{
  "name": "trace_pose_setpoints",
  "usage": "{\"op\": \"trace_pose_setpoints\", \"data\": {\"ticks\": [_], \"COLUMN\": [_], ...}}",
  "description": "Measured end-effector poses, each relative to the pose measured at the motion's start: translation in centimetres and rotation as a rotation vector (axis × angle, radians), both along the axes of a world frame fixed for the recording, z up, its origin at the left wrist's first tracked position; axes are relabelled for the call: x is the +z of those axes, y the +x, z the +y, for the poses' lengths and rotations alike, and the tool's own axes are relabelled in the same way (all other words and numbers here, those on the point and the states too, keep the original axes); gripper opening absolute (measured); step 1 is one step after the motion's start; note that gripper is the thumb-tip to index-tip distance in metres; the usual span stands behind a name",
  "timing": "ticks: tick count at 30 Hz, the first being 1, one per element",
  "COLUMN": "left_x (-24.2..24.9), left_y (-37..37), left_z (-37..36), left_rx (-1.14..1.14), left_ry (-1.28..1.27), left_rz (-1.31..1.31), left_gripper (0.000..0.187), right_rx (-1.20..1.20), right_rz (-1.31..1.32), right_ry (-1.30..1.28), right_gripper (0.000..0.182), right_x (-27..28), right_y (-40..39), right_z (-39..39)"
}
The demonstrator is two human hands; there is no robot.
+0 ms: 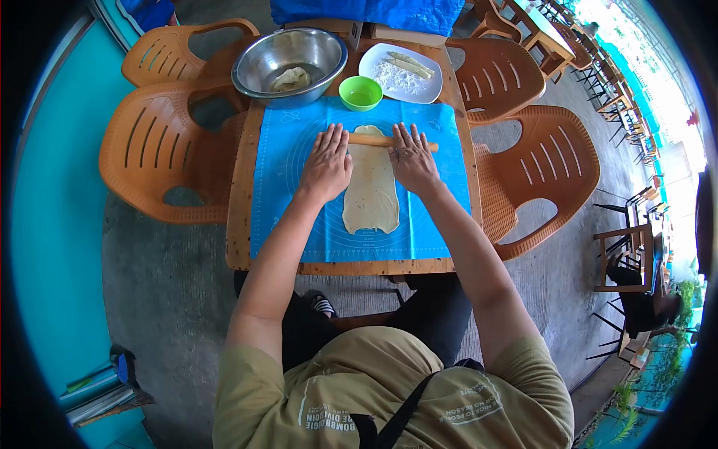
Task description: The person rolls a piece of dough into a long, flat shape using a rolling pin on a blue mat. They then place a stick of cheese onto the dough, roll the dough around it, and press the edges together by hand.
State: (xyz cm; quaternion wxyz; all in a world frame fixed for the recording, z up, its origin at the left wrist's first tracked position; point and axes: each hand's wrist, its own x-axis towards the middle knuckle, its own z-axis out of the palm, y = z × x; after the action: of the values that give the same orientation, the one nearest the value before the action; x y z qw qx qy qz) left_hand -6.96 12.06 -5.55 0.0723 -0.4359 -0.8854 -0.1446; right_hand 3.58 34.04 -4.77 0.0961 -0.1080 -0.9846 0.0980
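Observation:
A long flat sheet of dough (372,191) lies lengthwise on a blue silicone mat (299,224). Across its far part rests a wooden rolling pin (370,140). My left hand (327,163) lies flat over the pin's left end, fingers stretched forward. Over the right side of the pin, my right hand (413,159) is also flat with its fingers extended, and the pin's tip sticks out beyond it. Neither hand wraps round the pin. The dough reaches from just past the pin back toward the mat's near edge.
Behind the mat stand a steel bowl (249,78) holding a dough lump (290,79), a green bowl (360,94), and a white plate (426,94) with flour and dough strips. Orange chairs (168,153) flank the wooden table (241,187). A person (647,310) sits far right.

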Motion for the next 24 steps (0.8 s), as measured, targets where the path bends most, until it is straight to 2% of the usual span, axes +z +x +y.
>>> {"op": "trace_pose_setpoints", "data": {"ticks": [11, 18, 24], "left_x": [0.9, 0.5, 0.4], "left_y": [-2.8, -4.2, -4.7], "left_z": [2.5, 3.6, 4.5], "left_rx": [0.054, 0.06, 0.09], "left_ry": [-0.111, -0.087, -0.102], "left_rz": [-0.092, -0.09, -0.121], "left_gripper": [0.064, 0.066, 0.07], "right_rx": [0.003, -0.023, -0.117], "right_rz": [0.014, -0.007, -0.093], "right_ry": [0.0, -0.012, 0.006], "right_gripper": [0.064, 0.066, 0.071], "right_x": [-0.6, -0.5, -0.3], "right_y": [-2.7, -4.3, -5.4], "right_z": [2.1, 2.8, 2.7]}}
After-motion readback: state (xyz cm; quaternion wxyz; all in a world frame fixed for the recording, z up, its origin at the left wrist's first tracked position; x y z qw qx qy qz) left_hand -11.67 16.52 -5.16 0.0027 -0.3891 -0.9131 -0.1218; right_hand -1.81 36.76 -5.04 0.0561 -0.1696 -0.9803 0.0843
